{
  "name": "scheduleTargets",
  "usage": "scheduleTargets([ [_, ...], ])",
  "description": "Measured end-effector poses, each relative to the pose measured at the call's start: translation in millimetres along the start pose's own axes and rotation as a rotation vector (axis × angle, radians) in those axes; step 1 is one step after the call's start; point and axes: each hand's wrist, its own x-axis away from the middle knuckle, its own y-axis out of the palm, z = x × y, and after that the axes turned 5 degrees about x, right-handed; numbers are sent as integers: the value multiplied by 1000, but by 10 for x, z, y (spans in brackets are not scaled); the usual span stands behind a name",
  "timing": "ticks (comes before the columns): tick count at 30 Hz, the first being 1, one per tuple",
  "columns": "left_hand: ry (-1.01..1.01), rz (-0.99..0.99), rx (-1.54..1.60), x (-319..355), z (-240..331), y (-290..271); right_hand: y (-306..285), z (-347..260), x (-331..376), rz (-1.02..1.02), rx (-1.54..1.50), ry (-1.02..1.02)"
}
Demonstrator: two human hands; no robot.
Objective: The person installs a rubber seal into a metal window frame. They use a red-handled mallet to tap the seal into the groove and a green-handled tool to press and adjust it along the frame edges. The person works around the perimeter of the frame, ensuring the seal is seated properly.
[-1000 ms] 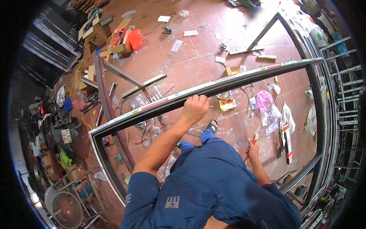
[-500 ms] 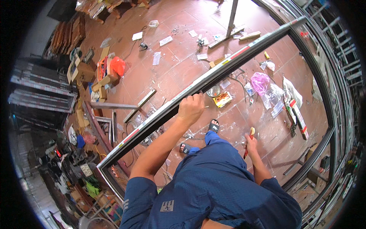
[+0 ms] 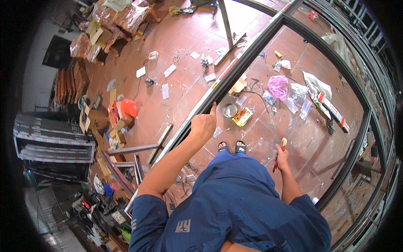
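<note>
A long black metal frame (image 3: 252, 49) with a pale taped outer edge slants across the view in front of me. My left hand (image 3: 204, 126) rests against its near bar, the index finger stretched along the black profile and the other fingers curled in. Whatever those curled fingers may hold is hidden. Low at my right side, my right hand (image 3: 282, 158) is closed round a red-handled brush (image 3: 284, 143) whose pale yellowish tip points up and away. Inside the frame's outline, a round clear container (image 3: 229, 110) and a yellow packet (image 3: 242, 117) lie on the floor beyond my feet.
Pink plastic bag (image 3: 278, 87), clear wrapping and a long red-and-white box (image 3: 333, 112) lie on the tiled floor (image 3: 184, 80) to the right. Cardboard boxes (image 3: 97, 119) stand at left, near stacked dark frames (image 3: 52, 140). More metal frames line the right side.
My left hand has slid slightly left and down, its index finger now extended along the bar. The view has shifted and my feet stand side by side. The brush stays in my right hand.
</note>
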Motion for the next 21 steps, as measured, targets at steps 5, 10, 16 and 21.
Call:
scheduleTargets([
  [5,83,-19,66,-480,147,-118,67,102,146,140,-104,135],
  [10,143,-34,135,-912,184,-328,34,224,367,196,-222,201],
  [16,131,-159,245,-1506,399,-651,49,274,517,308,-307,239],
  [21,139,-141,278,-2036,623,-783,18,298,553,377,-360,232],
])
